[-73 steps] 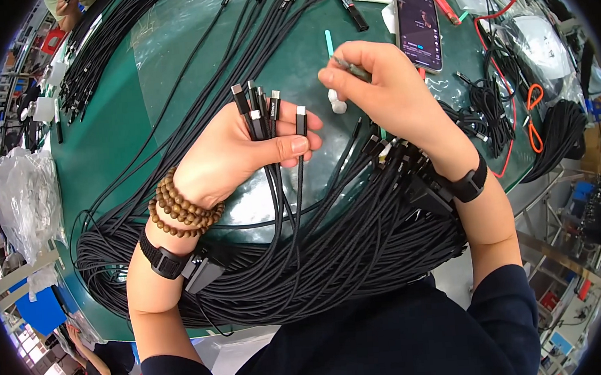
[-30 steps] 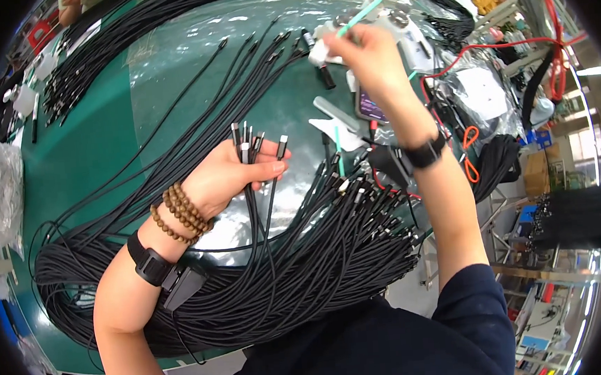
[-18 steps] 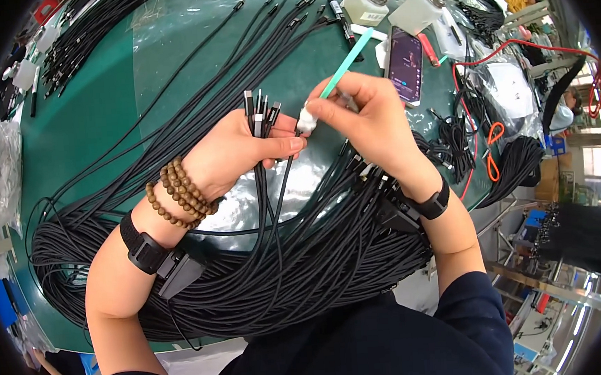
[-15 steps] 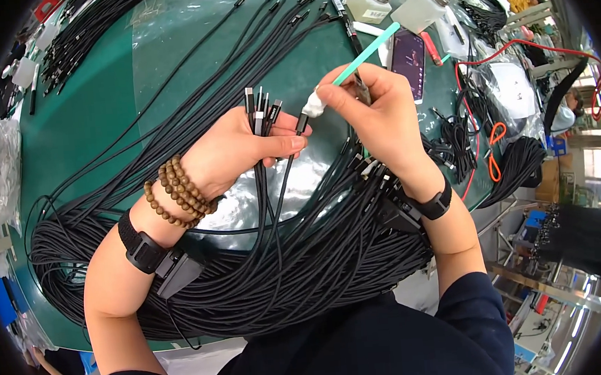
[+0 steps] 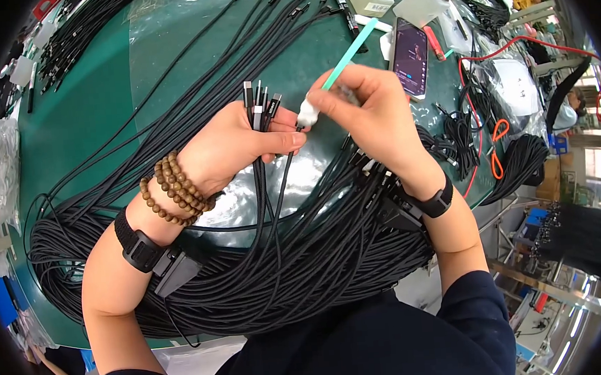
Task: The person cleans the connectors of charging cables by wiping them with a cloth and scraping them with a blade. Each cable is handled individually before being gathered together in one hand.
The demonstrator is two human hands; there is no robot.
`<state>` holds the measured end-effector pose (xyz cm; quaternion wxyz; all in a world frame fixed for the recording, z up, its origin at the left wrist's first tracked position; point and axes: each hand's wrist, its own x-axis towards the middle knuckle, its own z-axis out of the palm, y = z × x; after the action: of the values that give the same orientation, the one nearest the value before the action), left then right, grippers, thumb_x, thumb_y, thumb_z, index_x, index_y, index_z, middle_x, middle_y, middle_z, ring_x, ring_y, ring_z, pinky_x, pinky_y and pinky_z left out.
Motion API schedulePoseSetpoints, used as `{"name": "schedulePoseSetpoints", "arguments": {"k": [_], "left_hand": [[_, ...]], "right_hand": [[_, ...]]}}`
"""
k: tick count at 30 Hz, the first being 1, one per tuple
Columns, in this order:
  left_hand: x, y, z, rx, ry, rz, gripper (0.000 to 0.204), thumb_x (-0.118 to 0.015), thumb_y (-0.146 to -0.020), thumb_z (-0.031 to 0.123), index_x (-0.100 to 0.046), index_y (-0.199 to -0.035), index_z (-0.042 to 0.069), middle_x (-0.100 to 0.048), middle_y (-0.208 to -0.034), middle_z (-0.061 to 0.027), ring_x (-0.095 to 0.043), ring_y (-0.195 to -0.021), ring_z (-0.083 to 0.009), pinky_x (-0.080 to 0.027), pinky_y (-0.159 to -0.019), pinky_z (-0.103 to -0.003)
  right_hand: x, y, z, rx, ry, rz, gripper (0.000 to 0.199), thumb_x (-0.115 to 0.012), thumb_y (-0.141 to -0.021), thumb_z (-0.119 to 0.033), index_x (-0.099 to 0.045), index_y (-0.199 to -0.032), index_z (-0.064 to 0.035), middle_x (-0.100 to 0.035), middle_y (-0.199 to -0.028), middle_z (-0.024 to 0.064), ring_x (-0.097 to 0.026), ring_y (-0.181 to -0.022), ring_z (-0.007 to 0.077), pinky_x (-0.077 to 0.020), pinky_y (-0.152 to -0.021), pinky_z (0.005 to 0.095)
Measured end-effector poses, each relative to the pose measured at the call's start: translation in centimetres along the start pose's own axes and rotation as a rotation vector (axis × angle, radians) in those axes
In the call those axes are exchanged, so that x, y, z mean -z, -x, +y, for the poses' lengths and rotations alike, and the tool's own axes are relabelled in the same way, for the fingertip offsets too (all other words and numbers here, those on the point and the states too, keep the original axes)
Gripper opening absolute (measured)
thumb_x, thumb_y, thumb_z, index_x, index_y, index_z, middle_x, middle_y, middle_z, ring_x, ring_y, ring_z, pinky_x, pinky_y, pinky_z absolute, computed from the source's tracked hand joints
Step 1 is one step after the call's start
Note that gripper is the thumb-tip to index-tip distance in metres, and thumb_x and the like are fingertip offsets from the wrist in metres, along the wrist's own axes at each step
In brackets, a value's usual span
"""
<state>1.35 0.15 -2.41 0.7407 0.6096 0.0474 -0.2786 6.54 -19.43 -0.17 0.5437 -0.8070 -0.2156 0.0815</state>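
My left hand [image 5: 241,139] is closed around several black cables, their metal-tipped plugs [image 5: 259,108] standing up beyond the fingers. Its thumb pinches one separate cable [image 5: 286,171]. In my right hand [image 5: 379,112] a teal stick [image 5: 352,51] is held together with a white cotton-like wad [image 5: 307,114]. The wad lies over the end of that separate cable and hides its plug. Something dark and blurred shows behind the right fingers; I cannot make out what it is. Below both hands spreads a large coil of black cables [image 5: 286,286].
More black cables [image 5: 189,91] stretch across the green table [image 5: 100,107]. Two clear bottles with metal caps [image 5: 374,0], a black marker [image 5: 344,9] and a phone [image 5: 410,58] are at the far right. Orange-looped cord [image 5: 498,149] and plastic bags [image 5: 0,174] lie toward the sides.
My right hand has shifted slightly left with the stick and wad. The wad now covers the plug that showed below it before. My left hand has barely moved.
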Motion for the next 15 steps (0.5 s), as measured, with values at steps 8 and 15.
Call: {"name": "schedulePoseSetpoints", "arguments": {"k": [8,15], "left_hand": [[-0.1,0.1,0.0,0.016,-0.023,0.017,0.024,-0.075,-0.076,0.009,-0.064,-0.096,-0.001,-0.066,-0.083,-0.0032,-0.053,-0.067,-0.0057,-0.040,-0.058,-0.020],[-0.2,0.0,0.1,0.014,0.001,0.009,0.023,-0.075,-0.076,0.009,-0.064,-0.094,0.000,-0.067,-0.083,-0.0036,-0.053,-0.067,-0.0061,-0.041,-0.058,-0.020]], "right_hand": [[0.8,-0.4,-0.2,-0.004,0.082,-0.026,0.009,-0.068,-0.085,-0.008,-0.067,-0.088,0.0000,-0.059,-0.071,-0.0055,-0.045,-0.062,-0.0004,-0.0334,-0.054,0.0168],[0.5,-0.6,-0.3,0.028,-0.008,-0.036,0.009,-0.068,-0.085,-0.008,-0.067,-0.088,0.0004,-0.058,-0.070,-0.0054,-0.045,-0.062,-0.0003,-0.0330,-0.053,0.0172]]}}
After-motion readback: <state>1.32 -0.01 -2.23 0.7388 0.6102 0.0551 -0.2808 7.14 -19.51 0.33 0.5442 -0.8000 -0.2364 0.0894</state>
